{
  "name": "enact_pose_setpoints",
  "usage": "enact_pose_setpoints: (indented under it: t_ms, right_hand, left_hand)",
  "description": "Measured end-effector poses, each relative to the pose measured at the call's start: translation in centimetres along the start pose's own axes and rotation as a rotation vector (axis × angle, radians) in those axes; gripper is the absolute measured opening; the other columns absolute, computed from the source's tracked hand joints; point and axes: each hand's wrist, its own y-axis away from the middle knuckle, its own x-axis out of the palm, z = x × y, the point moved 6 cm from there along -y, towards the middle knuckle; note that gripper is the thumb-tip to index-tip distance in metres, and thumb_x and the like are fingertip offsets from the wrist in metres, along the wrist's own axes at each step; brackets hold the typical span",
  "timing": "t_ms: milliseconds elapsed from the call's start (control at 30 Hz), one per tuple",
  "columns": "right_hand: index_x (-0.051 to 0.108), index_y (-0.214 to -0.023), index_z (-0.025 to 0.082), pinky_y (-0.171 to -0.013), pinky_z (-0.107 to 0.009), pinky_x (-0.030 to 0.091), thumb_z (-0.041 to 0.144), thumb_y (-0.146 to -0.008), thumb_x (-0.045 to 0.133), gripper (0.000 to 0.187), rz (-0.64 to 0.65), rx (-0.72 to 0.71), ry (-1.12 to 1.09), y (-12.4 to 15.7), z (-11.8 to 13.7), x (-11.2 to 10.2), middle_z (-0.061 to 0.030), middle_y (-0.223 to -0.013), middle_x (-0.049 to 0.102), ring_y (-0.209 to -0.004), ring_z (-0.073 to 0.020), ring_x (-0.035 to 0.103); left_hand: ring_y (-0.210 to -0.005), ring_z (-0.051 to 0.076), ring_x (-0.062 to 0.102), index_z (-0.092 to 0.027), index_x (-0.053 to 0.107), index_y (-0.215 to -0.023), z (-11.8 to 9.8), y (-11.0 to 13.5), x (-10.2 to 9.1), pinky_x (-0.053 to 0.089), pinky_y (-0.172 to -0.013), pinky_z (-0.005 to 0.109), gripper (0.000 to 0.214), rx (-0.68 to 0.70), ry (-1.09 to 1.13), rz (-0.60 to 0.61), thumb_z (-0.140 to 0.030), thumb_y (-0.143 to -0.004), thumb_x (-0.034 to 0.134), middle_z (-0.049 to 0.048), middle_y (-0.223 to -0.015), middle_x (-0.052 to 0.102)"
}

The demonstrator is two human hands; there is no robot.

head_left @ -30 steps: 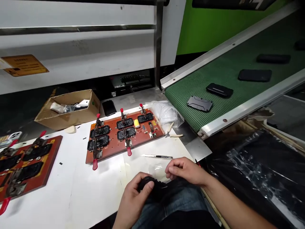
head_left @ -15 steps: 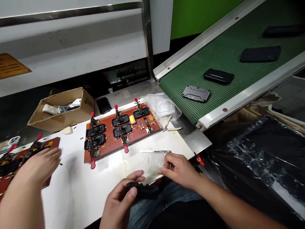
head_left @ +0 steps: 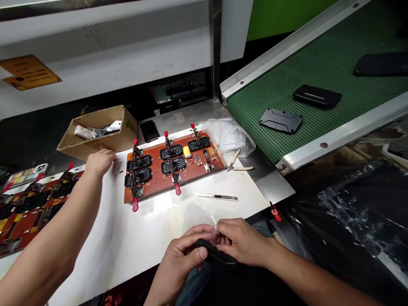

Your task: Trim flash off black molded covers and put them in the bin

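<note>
Low at the table's front edge, my left hand (head_left: 188, 250) is closed around a black plastic case (head_left: 219, 258), thumb on its near side. My right hand (head_left: 239, 240) meets it at the case's upper edge, fingers pinched together; what they hold, if anything, is hidden. A thin pale, shiny strip (head_left: 213, 220) shows just above those fingertips. Behind both hands a clear plastic bag (head_left: 194, 214) lies on the white table sheet (head_left: 143, 238). A slim utility knife (head_left: 219, 196) rests beyond it.
A co-worker's arm and hand (head_left: 102, 163) reach in from the left beside a cardboard box (head_left: 95, 146). A brown fixture board (head_left: 156, 187) with red-handled clamps holds several black parts. Cutting pliers (head_left: 237, 165) and a stuffed clear bag (head_left: 228, 134) lie near the green conveyor (head_left: 261, 91) carrying black cases.
My right hand has moved from the clear bag to the black case, joining my left hand. The co-worker's hand has shifted from the left board towards the box. The view has turned slightly.
</note>
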Motion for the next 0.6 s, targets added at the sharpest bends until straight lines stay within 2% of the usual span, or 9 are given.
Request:
enact_pose_setpoints:
  t_ms: [100,200,300,400,500,600]
  right_hand:
    - [0.075,-0.100,0.019,-0.073,-0.020,0.050,0.022,-0.096,0.072,0.006,-0.006,0.055,-0.067,0.0,0.1,-0.2,-0.0031,-0.091,0.076,-0.077,-0.0129,0.069]
    - [0.076,-0.092,0.019,-0.074,-0.022,0.051,0.026,-0.102,0.062,0.019,-0.010,0.107,-0.137,0.0,0.2,-0.5,-0.0017,-0.083,0.076,-0.073,-0.0125,0.070]
    - [0.077,-0.089,0.019,-0.067,-0.021,0.049,0.026,-0.099,0.065,0.018,-0.061,0.209,-0.184,0.1,-0.2,-0.7,-0.0001,-0.077,0.074,-0.068,-0.0121,0.067]
    - [0.079,-0.089,0.020,-0.063,-0.021,0.046,0.025,-0.094,0.070,0.011,-0.085,0.244,-0.172,0.2,-0.4,-0.5,0.0005,-0.078,0.074,-0.068,-0.0120,0.064]
    - [0.077,-0.087,0.020,-0.061,-0.021,0.044,0.023,-0.092,0.070,0.009,-0.112,0.246,-0.155,0.3,-1.0,-0.5,0.0012,-0.078,0.072,-0.066,-0.0111,0.061]
    - [0.071,-0.087,0.019,-0.063,-0.023,0.044,0.020,-0.094,0.063,0.011,-0.321,0.215,-0.015,0.6,-1.5,-1.9,0.0005,-0.079,0.067,-0.068,-0.0118,0.059]
  left_hand:
    - [-0.107,0.028,0.066,-0.024,0.086,-0.107,-0.2,0.1,-0.1,0.050,-0.063,0.023,0.026,0.010,0.028,0.041,-0.038,-0.085,0.084,0.0149,-0.146,0.064]
    - [-0.103,0.028,0.069,-0.020,0.087,-0.102,-0.1,0.3,0.1,0.051,-0.065,0.025,0.027,-0.021,0.018,0.059,-0.039,-0.083,0.086,0.0180,-0.148,0.063]
    - [-0.110,0.032,0.068,-0.022,0.086,-0.107,0.2,0.4,0.4,0.051,-0.065,0.025,0.027,-0.039,-0.041,0.054,-0.036,-0.085,0.084,0.0173,-0.153,0.059]
    - [-0.120,0.034,0.064,-0.025,0.085,-0.113,0.4,0.4,0.1,0.048,-0.062,0.023,0.028,-0.033,-0.091,-0.023,-0.037,-0.088,0.081,0.0158,-0.149,0.063]
    - [-0.104,0.027,0.066,-0.025,0.085,-0.111,0.5,0.4,-0.8,0.045,-0.057,0.021,0.030,-0.034,-0.104,-0.120,-0.040,-0.085,0.083,0.0145,-0.137,0.070]
    - [-0.074,0.014,0.058,-0.023,0.086,-0.106,0.2,0.5,-1.8,0.043,-0.055,0.021,0.030,-0.013,-0.087,-0.232,-0.041,-0.082,0.085,0.0122,-0.130,0.073]
